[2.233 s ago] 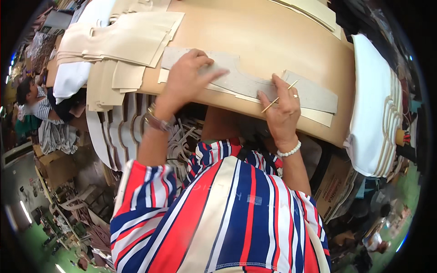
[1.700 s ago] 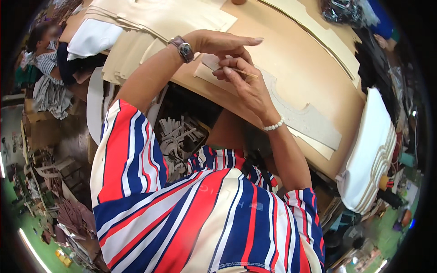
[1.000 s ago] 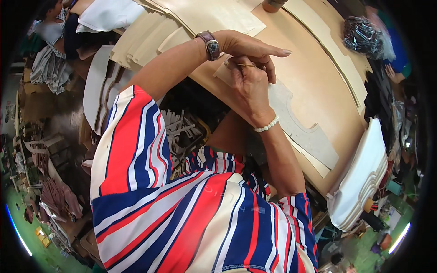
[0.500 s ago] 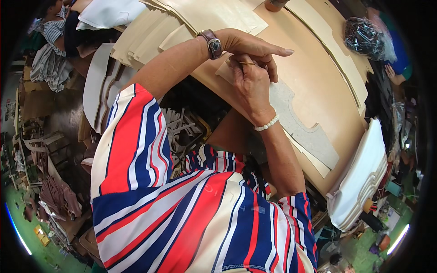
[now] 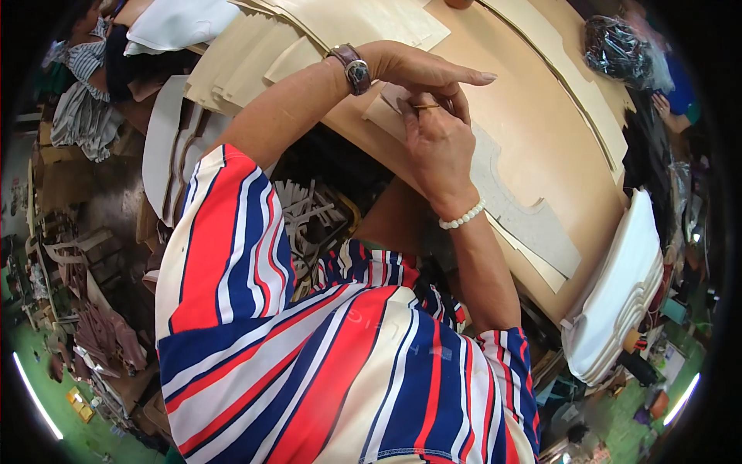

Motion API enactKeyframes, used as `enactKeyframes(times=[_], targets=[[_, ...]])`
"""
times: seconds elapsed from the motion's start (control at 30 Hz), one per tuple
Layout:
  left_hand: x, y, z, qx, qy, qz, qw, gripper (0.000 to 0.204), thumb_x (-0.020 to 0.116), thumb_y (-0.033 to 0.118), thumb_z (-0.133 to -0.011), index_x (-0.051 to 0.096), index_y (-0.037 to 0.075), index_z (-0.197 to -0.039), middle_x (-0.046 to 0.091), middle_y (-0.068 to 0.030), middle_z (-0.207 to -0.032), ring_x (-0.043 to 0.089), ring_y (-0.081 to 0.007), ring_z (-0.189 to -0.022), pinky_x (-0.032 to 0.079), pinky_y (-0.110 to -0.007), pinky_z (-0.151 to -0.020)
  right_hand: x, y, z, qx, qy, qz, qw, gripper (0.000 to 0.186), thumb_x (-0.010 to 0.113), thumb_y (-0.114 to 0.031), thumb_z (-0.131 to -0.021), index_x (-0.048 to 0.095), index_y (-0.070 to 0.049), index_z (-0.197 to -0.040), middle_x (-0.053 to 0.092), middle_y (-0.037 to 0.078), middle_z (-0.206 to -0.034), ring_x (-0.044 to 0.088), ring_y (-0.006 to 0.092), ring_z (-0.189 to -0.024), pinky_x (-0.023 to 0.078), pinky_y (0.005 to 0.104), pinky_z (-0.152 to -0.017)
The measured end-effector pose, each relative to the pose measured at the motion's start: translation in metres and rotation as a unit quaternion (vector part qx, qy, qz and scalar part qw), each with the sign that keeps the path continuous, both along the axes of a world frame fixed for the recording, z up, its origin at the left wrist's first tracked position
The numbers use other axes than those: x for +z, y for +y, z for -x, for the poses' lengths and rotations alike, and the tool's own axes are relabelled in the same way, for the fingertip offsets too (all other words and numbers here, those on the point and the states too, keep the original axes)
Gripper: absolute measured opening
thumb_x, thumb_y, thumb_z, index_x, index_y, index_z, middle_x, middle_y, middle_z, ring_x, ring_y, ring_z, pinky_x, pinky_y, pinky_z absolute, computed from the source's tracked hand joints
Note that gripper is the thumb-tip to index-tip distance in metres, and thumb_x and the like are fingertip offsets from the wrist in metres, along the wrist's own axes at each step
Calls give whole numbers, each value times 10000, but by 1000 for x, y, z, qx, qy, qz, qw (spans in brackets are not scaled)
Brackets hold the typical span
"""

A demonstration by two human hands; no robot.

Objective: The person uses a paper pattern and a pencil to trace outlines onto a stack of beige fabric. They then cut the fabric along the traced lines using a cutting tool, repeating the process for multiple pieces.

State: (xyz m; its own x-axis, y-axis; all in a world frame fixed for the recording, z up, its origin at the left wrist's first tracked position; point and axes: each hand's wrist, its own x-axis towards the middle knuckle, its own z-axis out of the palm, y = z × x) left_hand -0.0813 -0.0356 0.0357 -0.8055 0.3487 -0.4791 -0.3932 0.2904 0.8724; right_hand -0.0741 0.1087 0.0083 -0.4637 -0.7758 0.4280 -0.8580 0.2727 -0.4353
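A grey card pattern piece [image 5: 533, 224] with curved cut-outs lies over a cream sheet [image 5: 546, 272] along the table's near edge. Above its far-left part, my left hand [image 5: 425, 68] stretches out its fingers, palm down, with a watch at the wrist. My right hand [image 5: 442, 143], wearing a pale bead bracelet [image 5: 462, 215], is curled into a closed grip just under the left fingers, low over the card. A thin gold-coloured strip [image 5: 425, 106] crosses its fingers; I cannot tell whether it is a ring or part of a tool. The right fingertips are hidden.
Stacked cream pieces [image 5: 247, 58] lie at the table's far left, and long cream strips [image 5: 572, 85] along its right. White padded pieces [image 5: 614, 290] hang at the right edge. Below the table are loose offcuts [image 5: 305, 209]. Other people sit at far left and far right.
My right hand has shifted slightly right and nearer to me, its wrist turned a little. My left hand keeps nearly the same pose. The whole view has tilted slightly.
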Motion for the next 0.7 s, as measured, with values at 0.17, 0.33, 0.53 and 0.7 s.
enactKeyframes(times=[0.17, 0.33, 0.53, 0.7], targets=[[0, 4, -2, 23, 32, 25, 999, 909, 298, 760, -785, 596, -30, -1119, 600, -167, -1034, 550, -227, -968, 453, -350, -832, 7, 28, 6, -20, -12, 2, 1000, 135, 569, -208, -847, 582, -74, -846, 617, 85, -804, 607, 298, -607, 479, 388, -517], [9, 14, -6, 10, 65, 88, 994, 820, 335, 740, -785, 658, 29, -1036, 606, -120, -952, 545, -235, -907, 467, -350, -754, 16, 64, 11, -30, -55, -7, 998, 124, 587, -167, -838, 573, -49, -801, 599, 90, -792, 590, 298, -623, 467, 373, -537], [-6, 18, -6, -90, 216, 142, 962, 534, 452, 501, -854, 664, 35, -1006, 590, -117, -996, 524, -234, -914, 429, -309, -800, 20, 117, 19, -53, -103, -8, 993, 108, 610, -106, -821, 573, -8, -799, 602, 103, -791, 581, 286, -631, 461, 337, -562], [-3, 23, -9, -144, 284, 192, 928, 334, 497, 293, -889, 635, 39, -1056, 526, -90, -975, 525, -220, -877, 420, -297, -785, 21, 166, 27, -90, -124, -16, 988, 109, 610, -104, -826, 594, -1, -794, 623, 112, -842, 598, 264, -635, 469, 321, -574]])
